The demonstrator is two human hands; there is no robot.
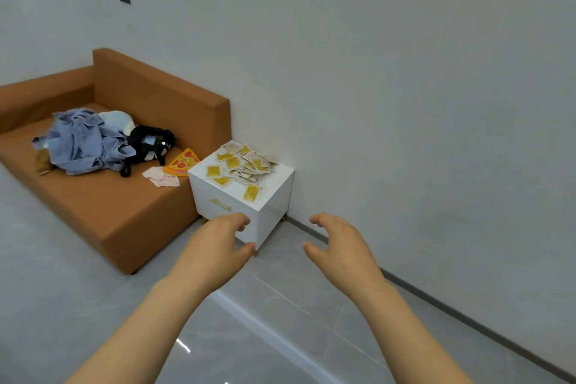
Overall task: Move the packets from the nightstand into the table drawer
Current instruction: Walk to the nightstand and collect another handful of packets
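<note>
Head view: your left hand (pixel 218 240) and right hand (pixel 339 243) hover empty, fingers loosely curled; gather the scattered packets (pixel 246 164) off the nightstand (pixel 274 206) together.

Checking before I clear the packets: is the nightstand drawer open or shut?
Shut. The drawer front with its gold handle looks flush with the nightstand face, with no gap showing.
</note>
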